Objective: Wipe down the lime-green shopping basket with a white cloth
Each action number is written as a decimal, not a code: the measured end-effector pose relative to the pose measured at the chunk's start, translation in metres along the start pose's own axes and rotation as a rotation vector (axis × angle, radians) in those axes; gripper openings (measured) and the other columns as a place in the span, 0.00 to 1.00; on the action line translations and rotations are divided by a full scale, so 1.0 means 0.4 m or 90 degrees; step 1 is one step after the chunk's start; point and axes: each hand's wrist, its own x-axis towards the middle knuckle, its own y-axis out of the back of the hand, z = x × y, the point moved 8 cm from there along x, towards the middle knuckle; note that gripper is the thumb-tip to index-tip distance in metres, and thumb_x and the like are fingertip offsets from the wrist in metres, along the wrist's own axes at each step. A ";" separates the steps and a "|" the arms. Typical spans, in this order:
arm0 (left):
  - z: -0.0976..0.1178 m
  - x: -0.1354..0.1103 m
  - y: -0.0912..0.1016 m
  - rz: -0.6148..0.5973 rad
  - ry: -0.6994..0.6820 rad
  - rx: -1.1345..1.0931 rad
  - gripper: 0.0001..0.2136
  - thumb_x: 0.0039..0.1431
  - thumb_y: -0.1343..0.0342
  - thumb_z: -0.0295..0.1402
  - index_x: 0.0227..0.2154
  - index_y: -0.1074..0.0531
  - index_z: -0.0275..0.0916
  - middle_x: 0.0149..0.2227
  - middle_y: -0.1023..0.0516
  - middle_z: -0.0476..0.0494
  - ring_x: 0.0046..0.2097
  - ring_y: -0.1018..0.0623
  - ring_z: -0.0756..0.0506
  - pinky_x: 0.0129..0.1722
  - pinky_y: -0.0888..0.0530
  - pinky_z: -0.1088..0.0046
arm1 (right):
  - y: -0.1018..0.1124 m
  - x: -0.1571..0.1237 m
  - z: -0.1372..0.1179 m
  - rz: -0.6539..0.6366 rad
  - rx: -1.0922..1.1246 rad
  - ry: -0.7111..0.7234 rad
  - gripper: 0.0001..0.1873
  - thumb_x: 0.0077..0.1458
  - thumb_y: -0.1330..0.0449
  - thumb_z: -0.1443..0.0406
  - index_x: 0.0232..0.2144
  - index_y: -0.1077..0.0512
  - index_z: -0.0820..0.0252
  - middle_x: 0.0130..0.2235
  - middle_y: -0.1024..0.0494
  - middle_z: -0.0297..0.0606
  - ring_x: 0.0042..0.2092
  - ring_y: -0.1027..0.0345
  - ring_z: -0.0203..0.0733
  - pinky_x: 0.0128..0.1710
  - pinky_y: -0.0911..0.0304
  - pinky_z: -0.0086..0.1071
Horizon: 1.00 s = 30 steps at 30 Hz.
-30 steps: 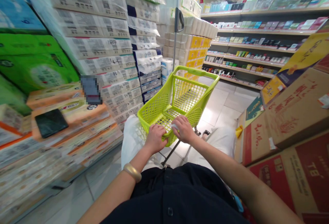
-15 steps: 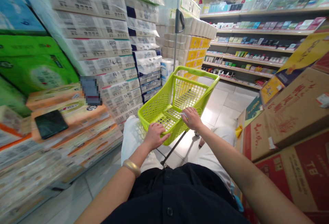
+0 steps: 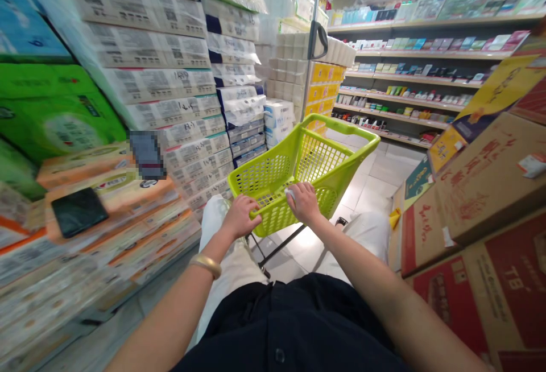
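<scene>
In front of my seated body stands a lime-green plastic shopping cart (image 3: 273,170), its basket turned at an angle. My left hand (image 3: 242,216) is closed over the basket's near rim at the left corner, thumb reaching along the edge. Farther right on the same rim rests my right hand (image 3: 303,201), its fingers curled around a small white tissue-like piece (image 3: 290,193). The basket has nothing visible inside. Part of the cart's metal frame (image 3: 281,245) shows below, between my knees.
Stacked tissue packs (image 3: 162,85) rise at left. A black tablet-like device (image 3: 79,211) and a blurred-out phone-shaped item (image 3: 147,155) lie on lower packs. Cardboard boxes (image 3: 490,173) crowd the right. A glass door's handle (image 3: 319,40) and stocked shelves (image 3: 426,56) are beyond.
The cart has turned, its far handle swinging to the right. Both hands have shifted left along with the near rim, the left one also slightly upward in view.
</scene>
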 end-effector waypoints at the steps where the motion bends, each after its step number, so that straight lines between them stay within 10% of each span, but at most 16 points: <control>1: 0.010 -0.003 0.013 0.029 0.018 0.027 0.10 0.48 0.45 0.33 0.35 0.25 0.40 0.41 0.24 0.40 0.47 0.28 0.38 0.57 0.36 0.54 | -0.001 -0.001 -0.006 0.005 -0.001 -0.007 0.11 0.63 0.50 0.61 0.37 0.30 0.57 0.36 0.29 0.42 0.43 0.40 0.48 0.50 0.45 0.42; 8: 0.155 0.024 0.004 0.112 0.059 0.070 0.25 0.50 0.47 0.30 0.54 0.35 0.37 0.49 0.27 0.36 0.54 0.30 0.37 0.60 0.41 0.55 | -0.001 -0.001 -0.035 0.038 -0.034 -0.044 0.09 0.63 0.48 0.62 0.34 0.30 0.56 0.35 0.29 0.41 0.42 0.40 0.48 0.51 0.45 0.42; 20: 0.145 -0.008 -0.028 0.044 0.154 0.131 0.10 0.55 0.50 0.33 0.40 0.30 0.40 0.38 0.23 0.42 0.41 0.25 0.40 0.40 0.32 0.64 | 0.021 -0.032 -0.078 -0.012 -0.042 0.025 0.09 0.62 0.48 0.61 0.37 0.30 0.57 0.37 0.27 0.40 0.44 0.38 0.45 0.56 0.47 0.38; 30: 0.151 -0.035 -0.009 0.076 0.126 0.133 0.10 0.55 0.49 0.33 0.40 0.30 0.40 0.37 0.22 0.43 0.40 0.25 0.42 0.39 0.31 0.66 | 0.199 -0.029 0.206 0.122 -0.127 -0.108 0.09 0.60 0.48 0.62 0.37 0.28 0.57 0.42 0.27 0.43 0.49 0.39 0.48 0.60 0.51 0.44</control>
